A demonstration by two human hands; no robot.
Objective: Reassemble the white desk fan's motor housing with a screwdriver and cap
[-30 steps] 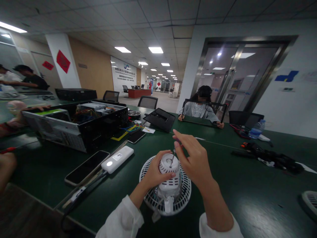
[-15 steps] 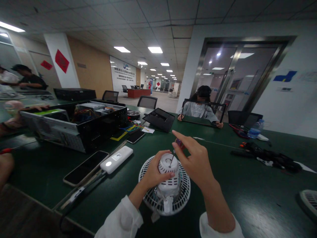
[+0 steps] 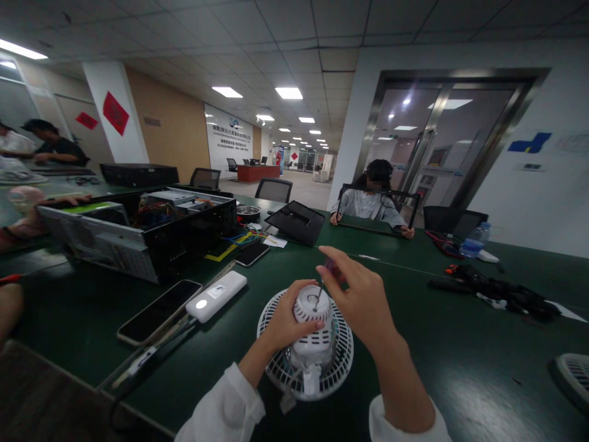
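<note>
A white fan (image 3: 313,347) lies with its round grille down on the green table and its motor housing pointing up. My left hand (image 3: 286,322) is wrapped around that housing from the left, the thumb across its front. In my right hand (image 3: 356,294) is a screwdriver (image 3: 321,288), its handle pinched between thumb and fingers. The thin shaft slants down to the top of the housing, where its tip meets a recess. Whether a screw sits under the tip is too small to tell.
Left of the fan lie a white power bank (image 3: 217,297) with a cable and a phone (image 3: 159,312). Beyond them stands an opened computer case (image 3: 151,227), with a co-worker's hand on it. A second phone (image 3: 252,253) and a black panel (image 3: 297,222) lie farther back. Opposite, a person (image 3: 375,205) holds a black frame.
My right hand's fingers have curled in more around the screwdriver handle, and the hand has shifted slightly left. The left hand and the fan stay put.
</note>
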